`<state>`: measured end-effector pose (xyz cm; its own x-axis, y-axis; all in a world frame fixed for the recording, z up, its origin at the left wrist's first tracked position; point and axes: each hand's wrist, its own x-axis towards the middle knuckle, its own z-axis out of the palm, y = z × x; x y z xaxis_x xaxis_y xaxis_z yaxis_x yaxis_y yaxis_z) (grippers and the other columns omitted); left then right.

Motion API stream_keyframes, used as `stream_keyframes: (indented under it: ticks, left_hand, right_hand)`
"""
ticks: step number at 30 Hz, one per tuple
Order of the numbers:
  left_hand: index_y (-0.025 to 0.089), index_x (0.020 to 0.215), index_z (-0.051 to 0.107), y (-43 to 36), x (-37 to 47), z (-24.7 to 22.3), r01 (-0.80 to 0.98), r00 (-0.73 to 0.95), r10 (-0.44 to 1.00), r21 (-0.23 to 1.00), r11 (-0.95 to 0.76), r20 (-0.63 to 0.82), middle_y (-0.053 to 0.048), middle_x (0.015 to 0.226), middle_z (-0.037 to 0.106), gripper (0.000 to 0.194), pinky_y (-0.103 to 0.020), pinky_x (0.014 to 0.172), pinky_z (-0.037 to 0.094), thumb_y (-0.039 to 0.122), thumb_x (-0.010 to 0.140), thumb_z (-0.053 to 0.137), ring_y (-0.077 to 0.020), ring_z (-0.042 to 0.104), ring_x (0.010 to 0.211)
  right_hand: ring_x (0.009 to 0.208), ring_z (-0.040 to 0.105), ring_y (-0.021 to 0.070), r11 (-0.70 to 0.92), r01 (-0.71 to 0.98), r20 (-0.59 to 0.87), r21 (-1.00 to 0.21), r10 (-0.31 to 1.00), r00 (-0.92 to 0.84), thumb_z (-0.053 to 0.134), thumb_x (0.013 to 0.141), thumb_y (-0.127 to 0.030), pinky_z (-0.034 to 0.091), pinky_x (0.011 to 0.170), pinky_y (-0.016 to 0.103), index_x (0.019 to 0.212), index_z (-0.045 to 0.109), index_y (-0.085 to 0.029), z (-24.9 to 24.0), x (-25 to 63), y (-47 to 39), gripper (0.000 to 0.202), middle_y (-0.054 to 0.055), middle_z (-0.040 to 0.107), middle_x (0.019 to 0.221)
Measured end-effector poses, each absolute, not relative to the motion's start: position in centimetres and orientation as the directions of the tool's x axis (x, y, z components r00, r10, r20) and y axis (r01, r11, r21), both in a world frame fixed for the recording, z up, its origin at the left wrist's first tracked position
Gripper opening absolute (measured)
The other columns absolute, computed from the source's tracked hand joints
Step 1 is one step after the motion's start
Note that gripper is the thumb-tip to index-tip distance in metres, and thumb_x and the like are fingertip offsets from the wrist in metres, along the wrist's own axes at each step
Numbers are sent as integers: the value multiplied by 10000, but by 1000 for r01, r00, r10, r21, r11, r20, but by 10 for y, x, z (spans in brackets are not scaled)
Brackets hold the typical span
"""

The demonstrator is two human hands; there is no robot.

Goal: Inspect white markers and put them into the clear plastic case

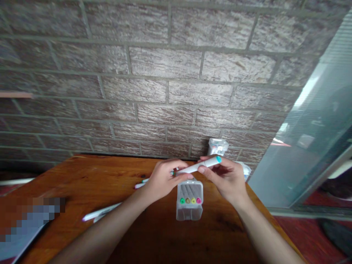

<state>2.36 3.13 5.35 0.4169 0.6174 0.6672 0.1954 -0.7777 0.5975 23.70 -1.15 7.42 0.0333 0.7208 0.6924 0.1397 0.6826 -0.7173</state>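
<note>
A white marker [196, 167] with a turquoise end is held between my two hands, tilted up to the right above the wooden table. My left hand [168, 178] pinches its left end, and a small teal end pokes out near those fingers. My right hand [227, 176] grips the marker near its turquoise end, thumb underneath. Just below my hands stands a clear plastic marker case [189, 212]. Several markers [189, 192] lie in it, showing green, brown, yellow and pink ends toward me.
Loose markers [101, 212] lie on the wooden table [137, 238] left of the case. A clear container [217, 146] stands by the brick wall [181, 91], with another clear item [244, 169] behind my right hand. A glass panel [299, 146] is at right.
</note>
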Motion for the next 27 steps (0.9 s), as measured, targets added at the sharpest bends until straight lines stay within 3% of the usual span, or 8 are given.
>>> stream_keyframes:
  ticks: [5,9,14,20,27]
  left_hand:
    - [177,1007,841,22,2,33,137,232,661,649,-748,713,-89,946,857,215,-277,705,626,364,902,857,-206,798,800]
    - [167,1037,811,11,3,22,51,155,704,706,-707,694,-102,1011,863,254,-301,786,675,400,936,817,-224,830,898]
    - [164,1071,800,0,12,13,-41,151,711,723,-689,686,-119,1058,852,291,-325,844,686,425,945,808,-231,821,960]
    - [191,1275,799,-3,11,3,-116,229,681,714,-691,696,-137,1210,830,355,-373,935,677,383,978,780,-251,807,1070]
    - [167,1229,823,-9,12,8,-186,220,658,693,-696,720,-135,1185,841,324,-357,933,672,327,947,815,-246,815,1029]
  right_hand:
    - [588,734,180,578,102,581,-810,814,-6,985,704,-330,617,556,276,872,890,-227,48,246,-6,219,42,834,735]
    - [585,743,171,516,79,515,-853,857,-26,980,727,-376,618,560,268,913,891,-231,33,251,3,252,47,840,750]
    - [679,768,181,506,100,505,-857,862,-42,999,701,-355,638,637,279,938,894,-249,23,257,12,280,45,851,820]
    - [729,764,188,499,126,496,-857,867,-58,975,754,-373,634,672,293,981,894,-276,20,269,17,260,54,857,904]
    - [773,758,177,469,113,457,-876,882,-113,970,775,-354,610,702,266,1012,898,-287,19,270,16,257,45,856,921]
